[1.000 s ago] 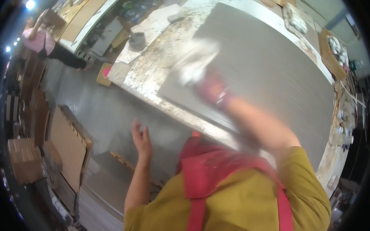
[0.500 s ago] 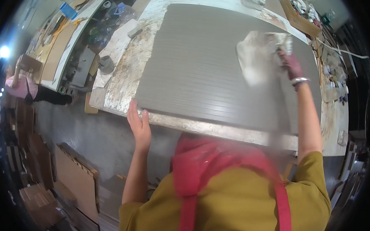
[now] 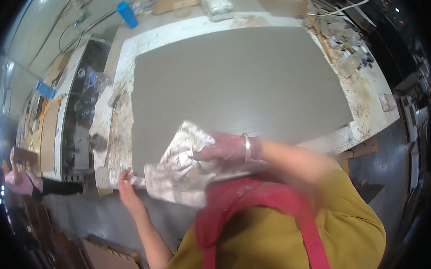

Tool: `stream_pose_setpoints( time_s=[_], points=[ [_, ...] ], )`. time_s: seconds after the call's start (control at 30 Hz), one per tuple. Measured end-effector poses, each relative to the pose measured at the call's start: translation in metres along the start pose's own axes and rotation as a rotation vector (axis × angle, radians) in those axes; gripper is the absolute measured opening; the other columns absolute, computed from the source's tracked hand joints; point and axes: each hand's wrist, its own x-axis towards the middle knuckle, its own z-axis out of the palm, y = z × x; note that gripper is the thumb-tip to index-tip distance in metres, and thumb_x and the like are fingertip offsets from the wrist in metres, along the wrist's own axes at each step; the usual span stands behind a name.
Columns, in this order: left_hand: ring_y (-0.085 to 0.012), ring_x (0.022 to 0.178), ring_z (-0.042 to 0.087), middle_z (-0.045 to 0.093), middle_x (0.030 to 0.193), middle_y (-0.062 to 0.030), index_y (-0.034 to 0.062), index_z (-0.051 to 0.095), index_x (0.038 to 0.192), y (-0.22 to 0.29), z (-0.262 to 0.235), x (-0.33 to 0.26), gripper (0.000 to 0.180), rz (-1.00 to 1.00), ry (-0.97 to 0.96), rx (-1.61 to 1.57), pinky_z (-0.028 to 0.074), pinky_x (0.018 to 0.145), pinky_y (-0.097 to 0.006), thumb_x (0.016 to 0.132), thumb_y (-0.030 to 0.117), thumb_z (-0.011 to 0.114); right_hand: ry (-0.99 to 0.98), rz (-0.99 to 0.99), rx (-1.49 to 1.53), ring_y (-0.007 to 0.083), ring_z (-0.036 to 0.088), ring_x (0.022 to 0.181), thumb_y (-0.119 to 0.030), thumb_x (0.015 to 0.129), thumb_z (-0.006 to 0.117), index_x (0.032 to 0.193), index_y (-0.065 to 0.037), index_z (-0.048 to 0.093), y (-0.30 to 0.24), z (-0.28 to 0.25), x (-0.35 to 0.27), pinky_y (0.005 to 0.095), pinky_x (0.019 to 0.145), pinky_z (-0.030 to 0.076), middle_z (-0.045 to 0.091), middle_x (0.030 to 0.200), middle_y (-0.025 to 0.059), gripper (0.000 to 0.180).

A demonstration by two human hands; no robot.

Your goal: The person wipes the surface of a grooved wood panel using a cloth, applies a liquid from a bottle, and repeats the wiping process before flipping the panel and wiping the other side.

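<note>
A wide grey panel (image 3: 237, 82) with a fine lined surface lies flat on the stained white worktable. My right hand (image 3: 229, 147), in a dark reddish glove with a band at the wrist, is closed on a crumpled white cloth (image 3: 177, 173) stained with grey. The cloth spreads across the panel's near edge, in front of my red apron. My bare left hand (image 3: 129, 186) is at the table's near left corner, thumb and fingers apart, just left of the cloth. Whether its fingertips touch the panel is too small to tell.
At the far edge sit a white wrapped bundle (image 3: 217, 7) and a blue bottle (image 3: 128, 14). Clutter and a clear plastic bottle (image 3: 353, 62) line the right side. A dark round tin (image 3: 98, 142) stands at the left. Another person in pink (image 3: 23, 181) holds a box farther left.
My right hand has swept the cloth from the panel's far right to its near left edge, close to my body. My left hand stays near the left corner. The view has shifted.
</note>
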Motion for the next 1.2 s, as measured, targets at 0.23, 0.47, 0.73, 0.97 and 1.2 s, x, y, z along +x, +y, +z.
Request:
stream_pose_setpoints(
  time_s=[0.23, 0.47, 0.73, 0.97, 1.2],
  points=[
    [-0.0172, 0.104, 0.051, 0.056, 0.117, -0.0101, -0.0014, 0.031, 0.138, 0.064, 0.183, -0.012, 0.057, -0.025, -0.836, -0.216, 0.039, 0.092, -0.031, 0.089, 0.015, 0.057, 0.347, -0.259, -0.228, 0.0118, 0.055, 0.101, -0.026, 0.090, 0.060, 0.120, 0.000, 0.053, -0.047, -0.038, -0.111, 0.0290, 0.092, 0.043, 0.062, 0.111, 0.0064, 0.041],
    [-0.0165, 0.086, 0.053, 0.056, 0.095, -0.0072, -0.0009, 0.059, 0.088, 0.177, 0.346, -0.032, 0.016, 0.618, -0.770, -0.027, 0.041, 0.080, -0.026, 0.087, 0.015, 0.057, 0.995, -0.306, -0.330, 0.0141, 0.054, 0.106, -0.027, 0.086, 0.063, 0.120, 0.003, 0.053, -0.076, -0.097, -0.281, 0.0286, 0.096, 0.040, 0.060, 0.113, 0.0079, 0.046],
    [-0.0107, 0.090, 0.053, 0.058, 0.098, -0.0039, 0.0006, 0.060, 0.094, 0.232, 0.518, -0.105, 0.021, 0.388, -0.981, -0.234, 0.043, 0.080, -0.025, 0.088, 0.021, 0.060, 1.307, -0.588, -0.474, 0.0229, 0.040, 0.123, -0.015, 0.080, 0.061, 0.142, -0.006, 0.028, -0.048, -0.219, -0.453, 0.0307, 0.097, 0.036, 0.041, 0.138, 0.0134, 0.072],
    [-0.0084, 0.084, 0.056, 0.062, 0.090, -0.0045, 0.0030, 0.059, 0.091, 0.279, 0.625, -0.177, 0.020, -0.345, -1.395, -0.909, 0.046, 0.077, -0.025, 0.089, 0.023, 0.060, 0.771, -0.649, 0.737, 0.0190, 0.061, 0.096, -0.053, 0.080, 0.062, 0.135, -0.004, 0.036, -0.021, -0.198, -0.438, 0.0388, 0.077, 0.053, 0.054, 0.122, 0.0121, 0.079],
    [-0.0117, 0.093, 0.054, 0.058, 0.100, -0.0033, 0.0057, 0.055, 0.104, 0.261, 0.687, -0.150, 0.024, 0.166, -1.326, -0.407, 0.044, 0.081, -0.028, 0.090, 0.026, 0.056, 0.869, -0.733, 0.755, 0.0243, 0.059, 0.088, -0.030, 0.084, 0.060, 0.127, 0.000, 0.045, -0.024, -0.253, -0.494, 0.0363, 0.070, 0.051, 0.060, 0.111, 0.0165, 0.055]
  ],
)
